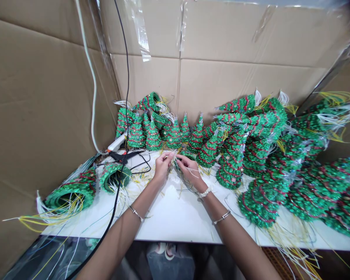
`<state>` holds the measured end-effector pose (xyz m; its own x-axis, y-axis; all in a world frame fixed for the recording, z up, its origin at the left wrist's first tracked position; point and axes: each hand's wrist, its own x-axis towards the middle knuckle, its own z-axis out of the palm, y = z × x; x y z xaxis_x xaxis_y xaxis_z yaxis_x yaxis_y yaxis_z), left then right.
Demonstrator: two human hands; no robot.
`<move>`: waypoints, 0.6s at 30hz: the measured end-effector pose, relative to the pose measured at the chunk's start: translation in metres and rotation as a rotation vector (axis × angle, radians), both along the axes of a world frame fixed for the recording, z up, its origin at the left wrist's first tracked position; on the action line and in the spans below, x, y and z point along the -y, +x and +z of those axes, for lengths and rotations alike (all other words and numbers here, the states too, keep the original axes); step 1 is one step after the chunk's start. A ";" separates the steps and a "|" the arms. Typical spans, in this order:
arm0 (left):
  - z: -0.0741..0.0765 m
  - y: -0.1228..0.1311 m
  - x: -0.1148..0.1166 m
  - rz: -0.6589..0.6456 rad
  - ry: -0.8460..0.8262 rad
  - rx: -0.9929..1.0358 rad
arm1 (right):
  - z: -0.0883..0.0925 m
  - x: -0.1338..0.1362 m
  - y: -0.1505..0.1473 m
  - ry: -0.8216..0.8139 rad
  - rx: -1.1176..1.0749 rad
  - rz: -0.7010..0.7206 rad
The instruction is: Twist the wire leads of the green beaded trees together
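Note:
My left hand point(163, 168) and my right hand point(190, 170) meet above the white tabletop point(175, 212), their fingertips pinching a bunch of thin pale wires point(175, 158). Just beyond them stand several small green tinsel cone trees point(175, 135) wound with red strands. Larger cones point(231, 167) are heaped to the right, with loose wire ends sticking out. To the left, two cones lie on their sides point(115, 177), with coloured wires trailing from their open bases. Scattered yellow and white wire bits point(141, 179) lie near my left hand.
Cardboard sheets point(46, 97) wall the back and left of the table. A black cable point(126, 77) and a white cable point(91, 74) hang down at the left. A white tool point(116, 142) and black-handled pliers point(122, 156) sit near the back left.

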<state>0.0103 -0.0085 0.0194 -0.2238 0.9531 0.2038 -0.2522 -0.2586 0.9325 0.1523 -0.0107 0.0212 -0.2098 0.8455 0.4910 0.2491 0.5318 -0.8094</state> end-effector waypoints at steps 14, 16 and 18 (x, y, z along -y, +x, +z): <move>0.003 0.000 -0.001 0.087 0.083 -0.162 | -0.005 0.000 0.001 0.137 0.140 -0.024; 0.004 -0.001 0.000 0.087 0.093 -0.184 | -0.007 -0.001 0.001 0.143 0.136 -0.018; 0.006 -0.002 0.000 0.082 0.092 -0.184 | -0.008 -0.002 0.002 0.148 0.145 -0.014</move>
<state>0.0087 -0.0088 0.0251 -0.2504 0.9087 0.3341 -0.0543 -0.3577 0.9323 0.1540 -0.0089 0.0130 -0.2756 0.7699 0.5755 0.3655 0.6377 -0.6781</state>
